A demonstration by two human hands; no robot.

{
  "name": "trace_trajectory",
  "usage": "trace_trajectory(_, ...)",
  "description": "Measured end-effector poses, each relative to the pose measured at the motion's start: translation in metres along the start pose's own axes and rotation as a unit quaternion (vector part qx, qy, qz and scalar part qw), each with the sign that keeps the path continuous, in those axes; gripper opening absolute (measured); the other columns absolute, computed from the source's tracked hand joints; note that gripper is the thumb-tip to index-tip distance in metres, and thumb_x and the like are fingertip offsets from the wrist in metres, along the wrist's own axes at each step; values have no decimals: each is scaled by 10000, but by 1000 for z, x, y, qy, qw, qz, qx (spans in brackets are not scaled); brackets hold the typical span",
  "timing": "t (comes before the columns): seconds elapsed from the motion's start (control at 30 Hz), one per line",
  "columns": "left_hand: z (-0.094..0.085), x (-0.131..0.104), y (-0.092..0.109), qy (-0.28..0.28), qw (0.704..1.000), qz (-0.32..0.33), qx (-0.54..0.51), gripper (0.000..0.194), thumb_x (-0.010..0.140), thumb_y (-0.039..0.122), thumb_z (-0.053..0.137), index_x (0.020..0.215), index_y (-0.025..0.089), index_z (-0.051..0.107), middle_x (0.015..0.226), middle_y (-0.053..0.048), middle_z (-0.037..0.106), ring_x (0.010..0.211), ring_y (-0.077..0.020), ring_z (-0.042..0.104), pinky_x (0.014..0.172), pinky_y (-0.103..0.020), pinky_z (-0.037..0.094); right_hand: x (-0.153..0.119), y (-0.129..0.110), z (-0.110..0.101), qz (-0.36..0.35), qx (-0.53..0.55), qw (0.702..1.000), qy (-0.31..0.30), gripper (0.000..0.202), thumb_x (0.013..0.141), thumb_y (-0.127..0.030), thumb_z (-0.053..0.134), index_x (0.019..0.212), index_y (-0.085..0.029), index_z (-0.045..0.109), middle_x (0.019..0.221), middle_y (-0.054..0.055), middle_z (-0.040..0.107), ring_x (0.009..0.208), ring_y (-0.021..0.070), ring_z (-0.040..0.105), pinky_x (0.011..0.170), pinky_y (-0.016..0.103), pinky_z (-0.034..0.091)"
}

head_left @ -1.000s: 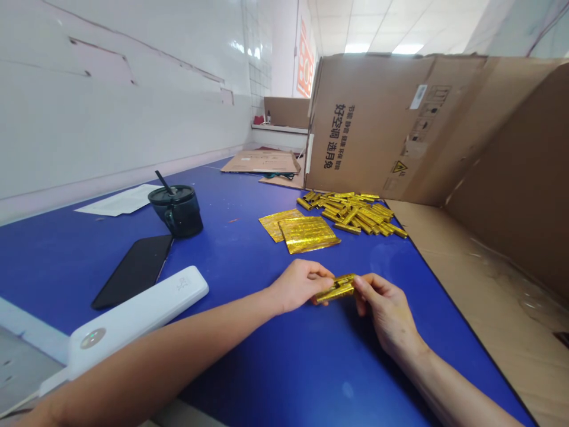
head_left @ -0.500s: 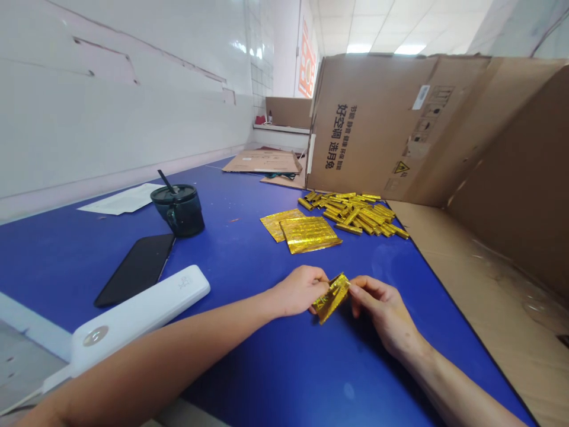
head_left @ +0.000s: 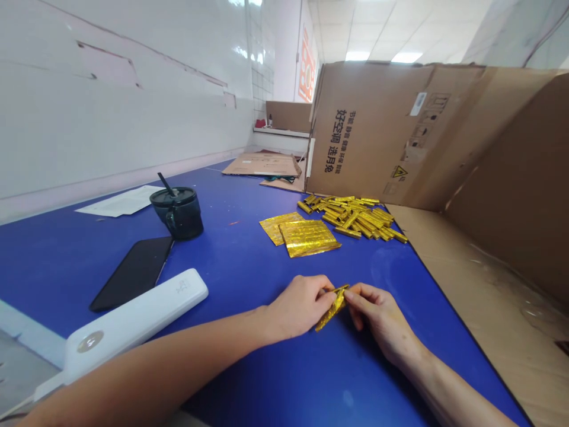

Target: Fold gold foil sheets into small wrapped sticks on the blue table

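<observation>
Between my two hands is a piece of gold foil, partly folded into a narrow, slanting strip. My left hand is closed on its left side, with the thumb over the foil. Thumb and fingers of my right hand pinch its upper right end. Flat gold sheets overlap on the blue table beyond my hands. Farther back on the right lies a heap of small folded gold pieces.
On the left are a dark lidded cup with a straw, a black phone, a white elongated device and white paper. A large cardboard box stands behind the heap; flat cardboard lies farther back.
The foil between my hands has become narrower, its open flap now folded closer together. Both hands appear slightly lower in the view, which has tilted a little.
</observation>
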State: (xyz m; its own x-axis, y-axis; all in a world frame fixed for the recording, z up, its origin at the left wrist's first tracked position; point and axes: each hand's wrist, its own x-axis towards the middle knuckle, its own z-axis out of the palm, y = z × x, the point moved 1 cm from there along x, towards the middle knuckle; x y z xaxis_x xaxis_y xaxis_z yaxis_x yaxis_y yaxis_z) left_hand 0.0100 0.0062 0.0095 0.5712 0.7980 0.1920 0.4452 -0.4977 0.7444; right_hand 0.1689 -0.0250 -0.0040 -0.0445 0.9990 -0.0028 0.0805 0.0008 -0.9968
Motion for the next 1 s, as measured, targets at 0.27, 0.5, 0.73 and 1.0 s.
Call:
trace_trajectory(0.27,0,-7,8,-13,994,42,102,209,804,215,373,911,181,550,749,-14,616,645,-132,564,583,-214,400,1,-1,5,27,5,1000,12,249,692,-339,561,536,-162,481,441,-70,443,330,53,375,355,192,243)
trace_trajectory(0.5,2,-9,10,-27,986,71,146,169,813,191,352,882,174,505,783,-25,596,702,-152,566,627,-235,407,3,0,8,42,36,997,57,216,672,-340,564,586,-165,472,472,-61,502,296,62,434,324,181,271)
trace_trajectory(0.73,-1,-8,15,-47,995,66,60,221,812,161,354,950,189,524,864,-22,596,794,-155,551,717,-239,393,5,4,3,29,107,991,70,229,713,-357,576,645,-151,504,488,-44,536,307,54,437,345,176,286)
trace_trajectory(1.0,-1,-9,19,-54,995,87,16,259,786,100,335,969,180,501,834,-12,566,735,-139,525,690,-227,387,9,8,1,29,184,980,71,224,684,-337,634,650,-135,544,484,-45,537,316,44,412,356,178,332)
